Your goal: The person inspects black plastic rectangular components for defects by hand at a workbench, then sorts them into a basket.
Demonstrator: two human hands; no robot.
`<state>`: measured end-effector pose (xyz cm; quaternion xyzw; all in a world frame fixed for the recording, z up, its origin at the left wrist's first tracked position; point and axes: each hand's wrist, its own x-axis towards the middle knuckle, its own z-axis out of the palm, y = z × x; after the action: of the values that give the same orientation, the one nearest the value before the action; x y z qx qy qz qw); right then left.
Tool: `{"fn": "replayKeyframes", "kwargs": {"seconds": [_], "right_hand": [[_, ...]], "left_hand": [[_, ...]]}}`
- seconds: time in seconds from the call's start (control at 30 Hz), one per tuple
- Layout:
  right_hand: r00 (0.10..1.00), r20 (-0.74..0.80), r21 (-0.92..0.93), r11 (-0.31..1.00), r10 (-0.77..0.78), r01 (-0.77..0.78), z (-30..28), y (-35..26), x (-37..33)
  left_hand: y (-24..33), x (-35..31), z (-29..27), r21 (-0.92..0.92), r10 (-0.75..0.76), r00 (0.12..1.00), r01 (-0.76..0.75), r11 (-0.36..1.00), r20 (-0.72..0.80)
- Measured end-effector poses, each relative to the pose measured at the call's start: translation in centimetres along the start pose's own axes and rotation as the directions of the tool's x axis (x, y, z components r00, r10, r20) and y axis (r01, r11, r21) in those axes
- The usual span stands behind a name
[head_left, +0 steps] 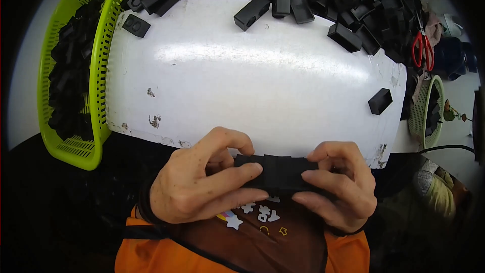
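Close to my body, at the near edge of the white board (237,96), both hands grip a long black plastic box (278,172). It lies sideways between them, and its middle section looks slightly wider than its ends, like parts fitted together. My left hand (202,184) has its fingers curled round the left end, thumb and fingers pressed on it. At the right end my right hand (343,184) pinches it with thumb and fingertips. The hands cover both ends, so I cannot tell whether it is one piece or several.
A green plastic basket (98,96) full of black pieces stands at the left. Heaped black boxes (348,10) line the far edge; a single black box (380,101) lies at the right. Red-handled scissors (422,50) and a small pale basket (419,111) are farther right.
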<state>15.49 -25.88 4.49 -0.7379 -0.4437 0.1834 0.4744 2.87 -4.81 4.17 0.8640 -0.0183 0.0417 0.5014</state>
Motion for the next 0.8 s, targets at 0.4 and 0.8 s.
{"fn": "replayKeyframes", "kwargs": {"seconds": [0.4,0.8], "right_hand": [[0.921,-0.379,-0.235,0.953,0.092,-0.191,3.0,3.3,4.1],[0.953,-0.293,-0.040,0.997,-0.075,0.066,1.1,1.5,-1.6]], "left_hand": [[-3.5,4.5,2.6,0.382,0.104,0.911,0.062,0.922,-0.399],[-1.9,-1.1,1.5,0.015,0.171,0.945,-0.173,0.985,-0.279]]}}
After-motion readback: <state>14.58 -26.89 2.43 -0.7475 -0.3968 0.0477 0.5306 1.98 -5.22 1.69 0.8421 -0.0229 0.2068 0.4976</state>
